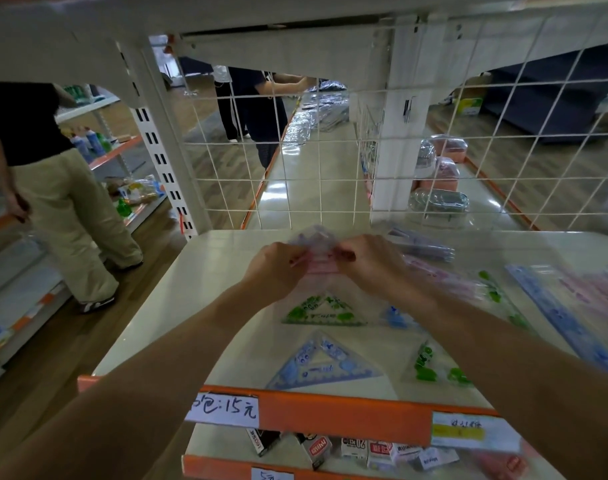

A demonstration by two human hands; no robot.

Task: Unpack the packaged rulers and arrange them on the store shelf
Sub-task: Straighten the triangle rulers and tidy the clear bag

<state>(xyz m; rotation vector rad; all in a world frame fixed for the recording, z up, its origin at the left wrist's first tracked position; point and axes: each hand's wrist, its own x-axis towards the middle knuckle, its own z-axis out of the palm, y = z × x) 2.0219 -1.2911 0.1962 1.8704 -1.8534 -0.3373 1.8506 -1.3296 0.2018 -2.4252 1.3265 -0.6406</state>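
While over the shelf (191, 306), left hand (278, 268) and right hand (368, 265) are pinching a packet (317, 249).
A green triangle ruler (325, 311) is lying below.

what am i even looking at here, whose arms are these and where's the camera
There is no machine here: a person wears a camera on the head, so the picture looks down along both arms. The left hand and right hand pinch a clear packet between them, above a store shelf. On the shelf lie a green triangle ruler, a blue triangle ruler and a long blue ruler at the right. Behind stands a white wire grid.
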